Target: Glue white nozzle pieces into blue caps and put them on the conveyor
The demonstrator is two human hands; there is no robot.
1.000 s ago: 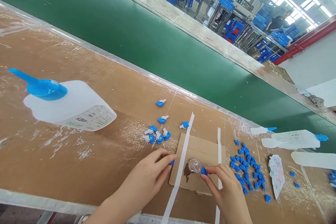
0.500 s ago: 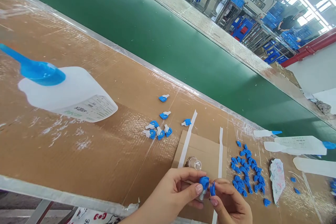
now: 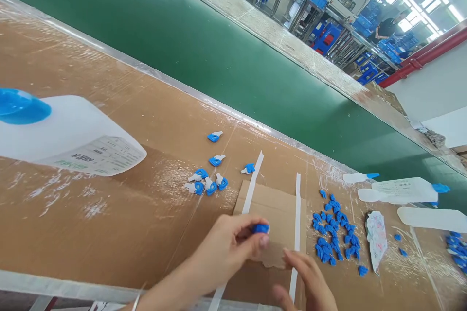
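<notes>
My left hand pinches a small blue plastic piece between thumb and fingers, just over a cardboard sheet. My right hand lies at the sheet's lower right edge, fingers apart and holding nothing visible. To the right sits a loose heap of blue plastic pieces. Left of the sheet lie several blue-and-white assembled pieces. The small clear glass cup from earlier does not show and may be behind my left hand.
A large white plastic bottle with a blue part lies at left on the brown-papered bench. White tape strips, more white bottles and a crumpled cloth lie right. A green conveyor belt runs behind.
My hands have come apart. The left moved toward the cardboard with a blue piece, and the right moved down, now showing nothing in it. The view shifted slightly.
</notes>
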